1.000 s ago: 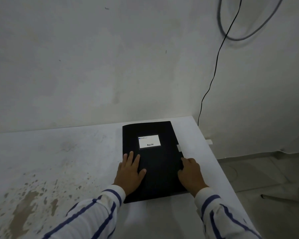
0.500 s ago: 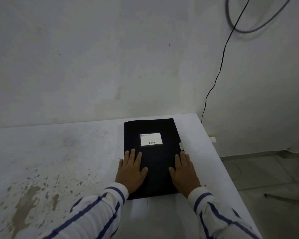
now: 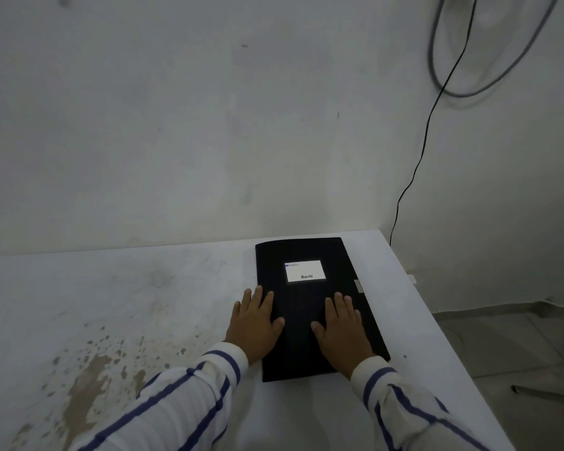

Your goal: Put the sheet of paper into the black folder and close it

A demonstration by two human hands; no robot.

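Head view: I see the folder (image 3: 310, 304) shut, flat on the table (image 3: 144, 288).
Left hand (image 3: 253, 323): spread flat on its spine edge, gripping nothing.
Right hand (image 3: 341, 330): likewise, pressing the cover closed.
Paper: unseen, presumably inside.

One head-worn view looks forward and down, close above the left hand (image 3: 253, 323) and right hand (image 3: 342, 332); beyond them, the dim wall (image 3: 176, 125) looks slightly blurred.

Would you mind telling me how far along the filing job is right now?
Done: the black folder lies closed on the white table, no loose sheet in view. In hand: the left hand and right hand rest flat on its cover. Left: seemingly only lifting the hands; the paper inside cannot be seen.
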